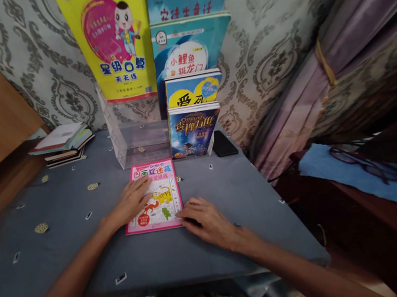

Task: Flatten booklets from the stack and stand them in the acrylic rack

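A pink-bordered children's picture book [168,205] lies face up on the cloth-covered table, just in front of a clear acrylic book rack [142,135]. My left hand [132,198] rests flat over the book's left side, fingers stretched across the cover. Beside the lower right corner of the book is my right hand [207,221], fingers loosely bent and thumb apart. Its fingertips touch the right edge of the cover; no firm grip shows.
In the rack's right half stand several books, a dark blue one [193,131] in front; a yellow workbook [118,40] stands upper left. Right of the rack lies a black phone [223,143]. A book stack [62,141] sits back left. Glasses [370,162] rest on blue cloth [325,167].
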`<state>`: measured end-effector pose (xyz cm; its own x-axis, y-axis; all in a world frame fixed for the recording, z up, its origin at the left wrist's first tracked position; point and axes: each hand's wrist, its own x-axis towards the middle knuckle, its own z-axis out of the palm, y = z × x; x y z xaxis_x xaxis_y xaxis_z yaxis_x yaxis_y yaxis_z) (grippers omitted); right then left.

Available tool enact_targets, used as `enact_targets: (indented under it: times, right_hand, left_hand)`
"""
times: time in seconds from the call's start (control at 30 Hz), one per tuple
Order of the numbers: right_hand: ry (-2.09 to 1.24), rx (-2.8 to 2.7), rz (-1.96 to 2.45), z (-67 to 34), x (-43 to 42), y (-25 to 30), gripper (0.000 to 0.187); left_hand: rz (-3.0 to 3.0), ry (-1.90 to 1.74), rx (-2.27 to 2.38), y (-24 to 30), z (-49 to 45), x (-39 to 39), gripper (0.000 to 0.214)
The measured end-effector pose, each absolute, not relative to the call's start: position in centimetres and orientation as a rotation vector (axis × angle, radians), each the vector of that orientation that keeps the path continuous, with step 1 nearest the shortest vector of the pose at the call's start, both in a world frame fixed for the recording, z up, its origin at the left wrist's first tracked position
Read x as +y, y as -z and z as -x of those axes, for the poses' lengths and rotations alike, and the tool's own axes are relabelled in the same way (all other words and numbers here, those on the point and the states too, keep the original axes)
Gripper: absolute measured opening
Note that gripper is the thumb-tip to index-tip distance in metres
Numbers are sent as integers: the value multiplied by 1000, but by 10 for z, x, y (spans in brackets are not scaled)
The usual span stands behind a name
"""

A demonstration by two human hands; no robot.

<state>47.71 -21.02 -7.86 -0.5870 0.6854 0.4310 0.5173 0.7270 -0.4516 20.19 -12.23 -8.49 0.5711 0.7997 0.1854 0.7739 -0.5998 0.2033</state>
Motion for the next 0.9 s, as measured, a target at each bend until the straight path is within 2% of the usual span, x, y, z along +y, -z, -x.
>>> enact_targets:
  times: [0.13, 0.27, 0.53, 0.67, 0.9]
  right_hand:
    - [-427, -2331, 964, -472, -197, 78, 15]
    - [-411, -2390, 1043, -456, -166, 75, 28]
    - [-273, -2366, 1472, -433, -104, 72, 47]
    - [-228, -2307, 1569, -439, -101, 81, 58]
    - [-158, -2320, 1535, -441, -120, 94, 58]
  left_hand:
    - [-2681, -453, 1444, 90, -201, -90, 51]
    - [-2687, -553, 1459, 96, -203, -79, 50]
    - [-2694, -580, 1528, 100, -205, -82, 52]
    - [-2666, -574, 1578, 100, -207, -83, 52]
    - [-2630, -594, 1680, 102, -209, -86, 48]
